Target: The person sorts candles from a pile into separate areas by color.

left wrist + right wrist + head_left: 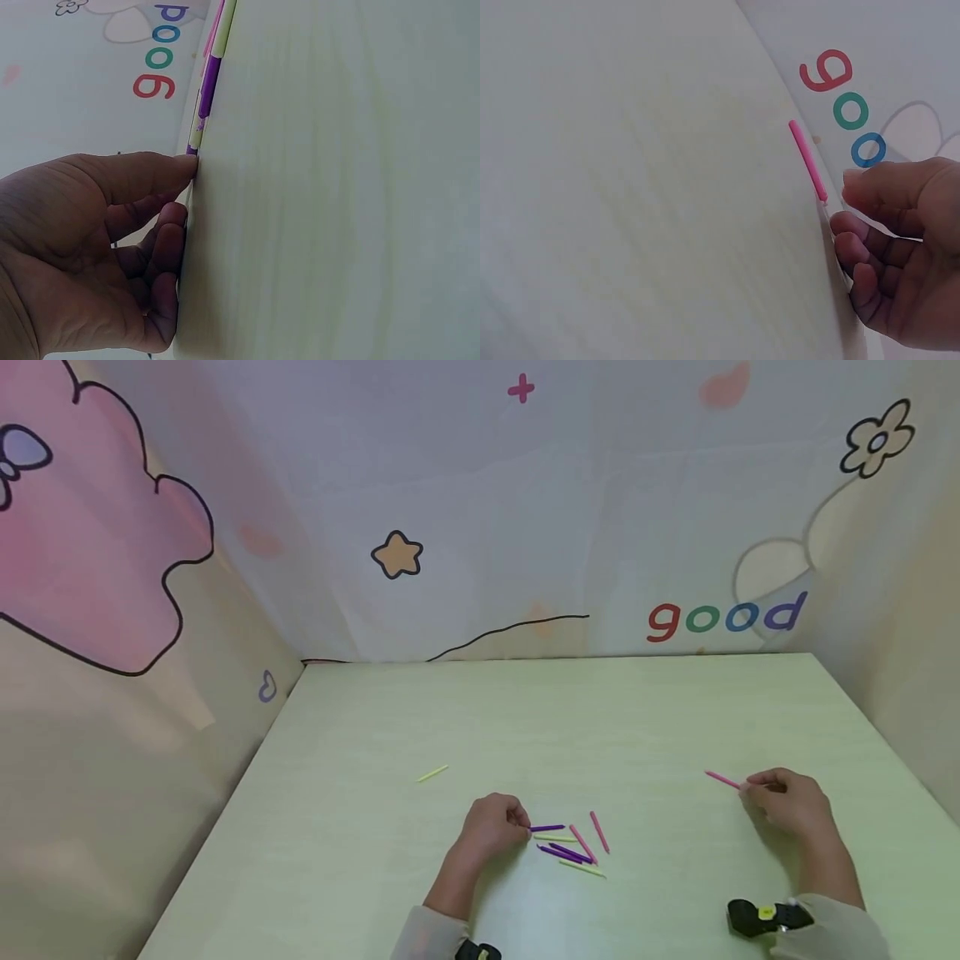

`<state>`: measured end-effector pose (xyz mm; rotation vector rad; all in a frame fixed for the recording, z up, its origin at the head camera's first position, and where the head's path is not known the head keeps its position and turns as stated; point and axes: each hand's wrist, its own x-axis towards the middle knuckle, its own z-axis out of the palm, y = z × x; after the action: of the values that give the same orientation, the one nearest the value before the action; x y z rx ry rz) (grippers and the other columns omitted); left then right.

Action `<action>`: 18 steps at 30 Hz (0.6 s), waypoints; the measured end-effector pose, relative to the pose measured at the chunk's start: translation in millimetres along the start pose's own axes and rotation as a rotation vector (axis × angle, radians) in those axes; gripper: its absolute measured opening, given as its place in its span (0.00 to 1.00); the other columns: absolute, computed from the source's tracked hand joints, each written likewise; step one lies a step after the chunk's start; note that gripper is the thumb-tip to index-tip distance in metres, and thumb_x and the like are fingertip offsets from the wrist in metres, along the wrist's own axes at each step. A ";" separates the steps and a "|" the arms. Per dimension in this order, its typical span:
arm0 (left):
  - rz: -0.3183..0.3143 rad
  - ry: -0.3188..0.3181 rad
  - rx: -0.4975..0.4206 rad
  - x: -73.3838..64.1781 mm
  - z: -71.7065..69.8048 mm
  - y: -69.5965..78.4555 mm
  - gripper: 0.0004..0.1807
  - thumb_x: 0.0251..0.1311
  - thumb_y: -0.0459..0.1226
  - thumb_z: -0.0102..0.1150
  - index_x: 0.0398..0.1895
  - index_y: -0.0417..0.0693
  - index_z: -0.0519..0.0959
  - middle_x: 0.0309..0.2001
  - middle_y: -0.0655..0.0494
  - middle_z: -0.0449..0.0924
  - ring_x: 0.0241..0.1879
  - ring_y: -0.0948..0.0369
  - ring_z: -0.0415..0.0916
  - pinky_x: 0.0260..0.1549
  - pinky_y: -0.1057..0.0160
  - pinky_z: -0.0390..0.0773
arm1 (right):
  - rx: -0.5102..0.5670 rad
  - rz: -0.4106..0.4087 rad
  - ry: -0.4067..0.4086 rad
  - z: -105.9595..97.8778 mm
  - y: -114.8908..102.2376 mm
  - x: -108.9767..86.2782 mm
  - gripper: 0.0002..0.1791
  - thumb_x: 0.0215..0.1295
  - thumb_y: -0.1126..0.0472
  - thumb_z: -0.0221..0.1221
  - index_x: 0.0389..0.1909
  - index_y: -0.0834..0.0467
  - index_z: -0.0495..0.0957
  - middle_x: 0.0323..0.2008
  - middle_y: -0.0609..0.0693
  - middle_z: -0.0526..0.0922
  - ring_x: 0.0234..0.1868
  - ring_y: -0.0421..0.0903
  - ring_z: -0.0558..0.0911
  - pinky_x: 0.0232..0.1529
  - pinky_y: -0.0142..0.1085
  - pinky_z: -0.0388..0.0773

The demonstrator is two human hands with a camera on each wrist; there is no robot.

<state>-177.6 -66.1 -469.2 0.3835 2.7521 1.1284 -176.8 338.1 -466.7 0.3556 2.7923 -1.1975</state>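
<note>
One yellow stick (432,773) lies apart, left of your left hand (495,830), which pinches a purple stick (548,828) beside a cluster of sticks (571,853); dragging it sideways could scatter those. Your right hand (793,807) has thumb and fingertips parted at a pink stick's end (723,780); hasty closing could roll it away. No container shows.

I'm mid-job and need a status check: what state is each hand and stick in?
Left hand: curled, thumb by a purple stick's end; grip unclear
Near purple stick: one end at that hand
Right hand: relaxed, thumb and fingertips apart
Right pink stick: beside that hand, apparently not pinched
Lone yellow stick: lying apart
Two yellow sticks: clustered
Two pink sticks: clustered
Other purple sticks: clustered
</note>
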 end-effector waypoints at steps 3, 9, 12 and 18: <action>-0.008 -0.005 0.005 -0.9 -0.6 -0.6 0.06 0.43 0.28 0.66 0.19 0.45 0.79 0.17 0.63 0.69 0.23 0.64 0.65 0.25 0.66 0.67 | 0.018 0.020 0.005 0.8 -5.6 -6.3 0.22 0.67 0.54 0.51 0.49 0.71 0.70 0.35 0.56 0.77 0.35 0.51 0.74 0.29 0.37 0.69; -0.023 -0.007 0.014 1.0 -1.0 -1.0 0.06 0.43 0.28 0.66 0.19 0.46 0.79 0.17 0.63 0.70 0.23 0.64 0.65 0.25 0.65 0.67 | 0.036 -0.027 0.003 7.9 -13.2 -18.3 0.25 0.67 0.51 0.51 0.53 0.69 0.69 0.38 0.59 0.77 0.36 0.50 0.76 0.29 0.37 0.71; -0.020 -0.010 0.022 5.8 -0.8 -0.2 0.05 0.44 0.30 0.66 0.19 0.47 0.80 0.17 0.64 0.71 0.24 0.64 0.66 0.26 0.65 0.67 | 0.048 -0.078 0.010 15.3 -22.4 -26.1 0.27 0.67 0.50 0.52 0.54 0.69 0.69 0.40 0.59 0.78 0.35 0.46 0.76 0.28 0.37 0.72; -0.043 -0.027 0.024 8.4 -0.1 0.2 0.05 0.43 0.30 0.68 0.19 0.46 0.80 0.19 0.63 0.73 0.25 0.63 0.67 0.27 0.65 0.68 | 0.145 -0.156 0.010 33.4 -34.6 -36.7 0.26 0.66 0.49 0.55 0.52 0.68 0.72 0.43 0.58 0.79 0.34 0.38 0.76 0.30 0.35 0.75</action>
<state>-185.7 -63.6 -469.3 0.3380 2.7388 1.0734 -150.2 284.2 -459.3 0.1558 2.7934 -1.4403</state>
